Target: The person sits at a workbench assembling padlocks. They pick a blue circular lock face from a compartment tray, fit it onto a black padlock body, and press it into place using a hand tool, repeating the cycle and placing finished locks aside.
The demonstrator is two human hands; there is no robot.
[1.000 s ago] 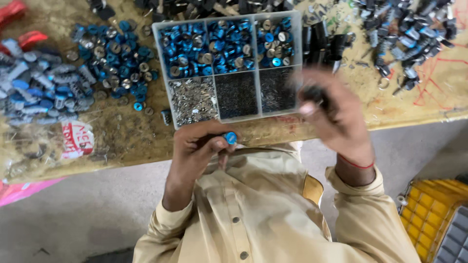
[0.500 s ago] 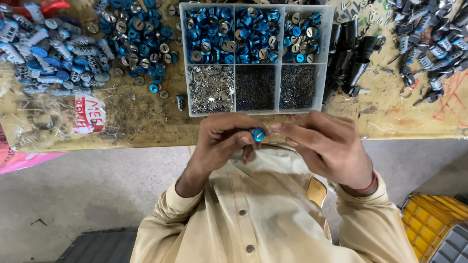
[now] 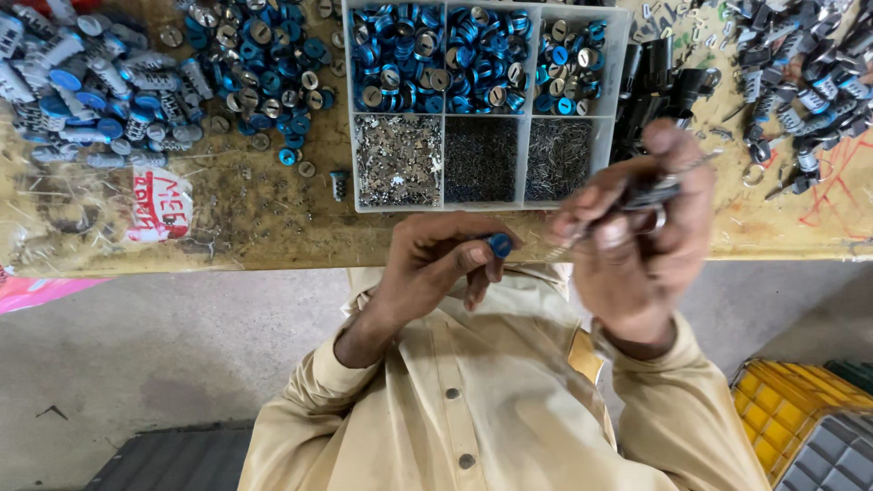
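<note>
our right hand [image 3: 637, 236] has lifted away from the left hand [image 3: 436, 264] — its fingers clamp a dark tool [image 3: 650, 193], left fingers pinch a blue cap [image 3: 499, 245].

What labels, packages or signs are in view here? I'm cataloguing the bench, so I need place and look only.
Label: left on the bench, under clear plastic; whitish patch with red handwriting.
Plastic bag: left bench edge; clear, crumpled.
Red scribble: right on the bench top; loose red lines.
No screens.
</note>
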